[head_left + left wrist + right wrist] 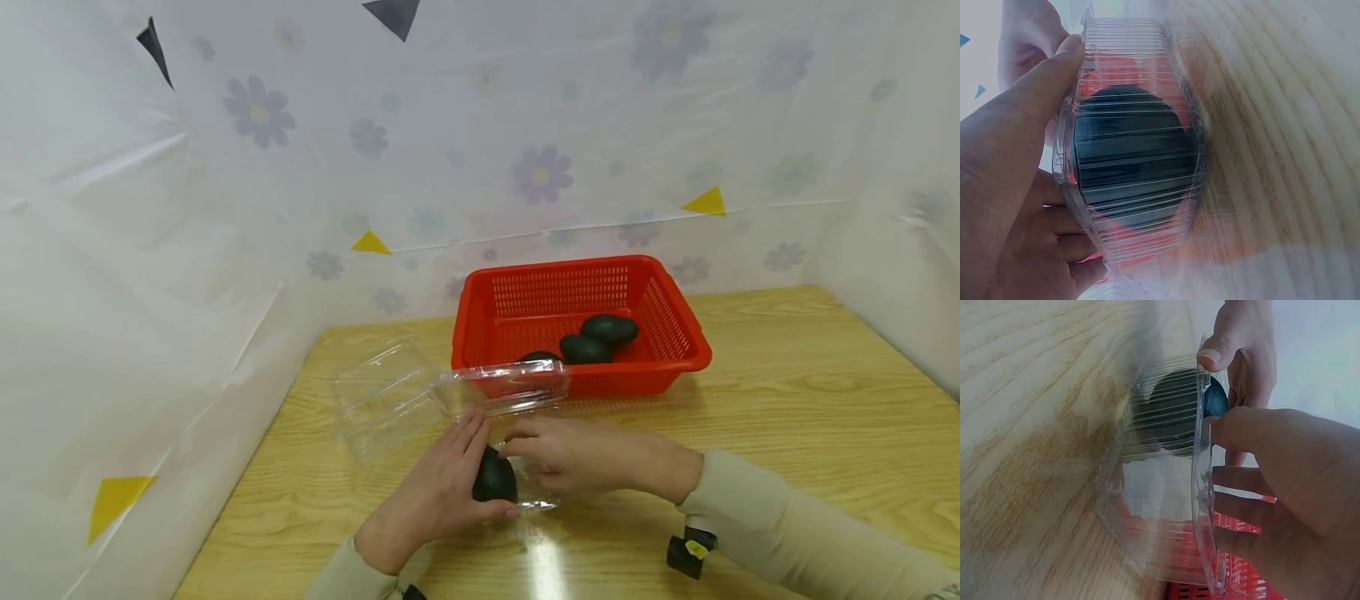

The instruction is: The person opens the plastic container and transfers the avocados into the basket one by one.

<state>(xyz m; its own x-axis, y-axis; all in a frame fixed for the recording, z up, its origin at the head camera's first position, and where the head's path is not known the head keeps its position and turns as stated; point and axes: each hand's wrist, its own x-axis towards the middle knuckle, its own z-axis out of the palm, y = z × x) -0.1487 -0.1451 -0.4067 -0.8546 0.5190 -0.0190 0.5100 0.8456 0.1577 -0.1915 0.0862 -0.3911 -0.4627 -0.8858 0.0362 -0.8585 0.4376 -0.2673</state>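
Note:
A dark avocado lies at the left end of a clear plastic clamshell container, whose lid stands raised behind. My left hand holds that end, its thumb along the near rim and its fingers on the far side. Across the container, my right hand grips the rim, with its thumb at the near edge and the other fingers beyond it. One right finger comes close to the avocado; whether they touch, I cannot tell.
A red plastic basket stands behind the container with several avocados inside. Another clear plastic container lies to the left on the wooden table. Flower-patterned sheeting hangs behind and at the sides.

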